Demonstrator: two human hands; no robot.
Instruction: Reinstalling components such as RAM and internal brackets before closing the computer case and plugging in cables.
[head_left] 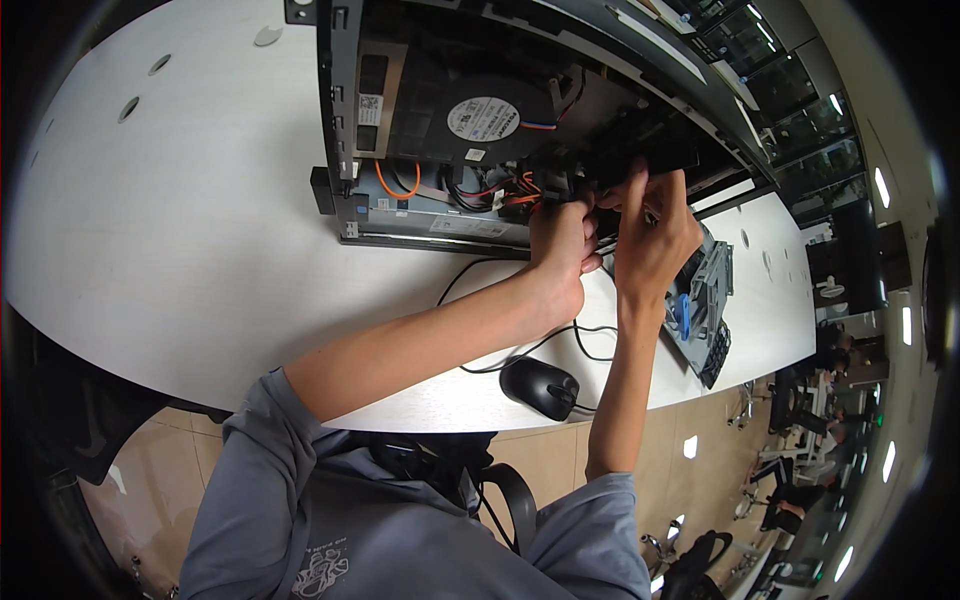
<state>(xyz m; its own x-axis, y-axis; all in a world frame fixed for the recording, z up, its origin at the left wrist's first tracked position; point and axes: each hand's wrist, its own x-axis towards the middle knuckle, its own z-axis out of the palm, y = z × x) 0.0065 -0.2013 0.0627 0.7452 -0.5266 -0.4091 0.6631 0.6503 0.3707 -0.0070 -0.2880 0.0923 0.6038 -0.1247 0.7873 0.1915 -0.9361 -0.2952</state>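
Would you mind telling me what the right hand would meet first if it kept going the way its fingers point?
Probably the black component inside the open computer case; the right hand already reaches its edge, though depth is unclear.

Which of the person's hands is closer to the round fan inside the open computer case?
Left. The left hand sits just right of and below the fan, by the orange wires. The right hand is farther right.
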